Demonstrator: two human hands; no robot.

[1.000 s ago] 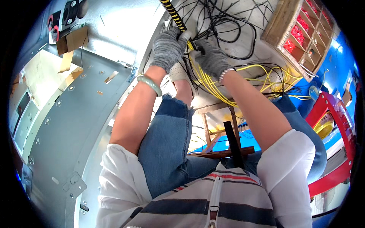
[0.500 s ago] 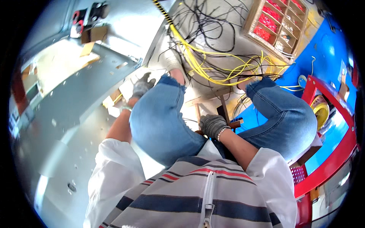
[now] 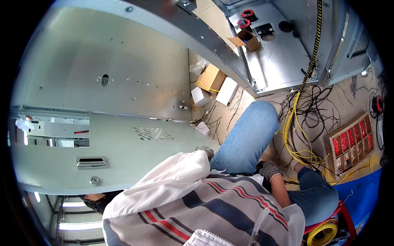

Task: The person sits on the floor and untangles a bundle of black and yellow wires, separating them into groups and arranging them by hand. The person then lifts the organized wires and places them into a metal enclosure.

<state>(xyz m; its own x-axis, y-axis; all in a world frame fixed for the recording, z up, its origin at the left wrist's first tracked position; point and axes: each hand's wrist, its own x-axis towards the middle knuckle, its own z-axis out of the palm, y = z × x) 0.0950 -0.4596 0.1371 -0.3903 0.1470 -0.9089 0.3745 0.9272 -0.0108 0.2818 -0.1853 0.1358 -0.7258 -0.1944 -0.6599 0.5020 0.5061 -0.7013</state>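
My left hand [image 3: 205, 152], in a grey knit glove, shows just past the white sleeve, beside my raised knee and close to the edge of the pale metal door panel [image 3: 119, 164]. The sleeve and knee hide most of its fingers. Between my legs, my right hand [image 3: 270, 169] wears the same kind of glove, with a beaded bracelet at the wrist. Its fingers are curled at a dark object low by my thigh, too hidden to name. Yellow cables [image 3: 292, 139] and tangled black cables [image 3: 310, 108] lie on the floor beyond it.
A divided box [image 3: 333, 141] with red and pale small parts lies at right. Metal cabinet frames [image 3: 279, 53] stand ahead. Cardboard boxes [image 3: 211, 78] and white boxes [image 3: 227, 91] sit on the floor. A yellow cable coil [image 3: 322, 233] is by the red frame [image 3: 348, 219]. Another person [image 3: 95, 197] shows behind the panel.
My view has swung left, bringing the large metal panel in and shifting cables and parts box rightward. My left hand is now mostly behind the sleeve and knee; my right stays between my legs.
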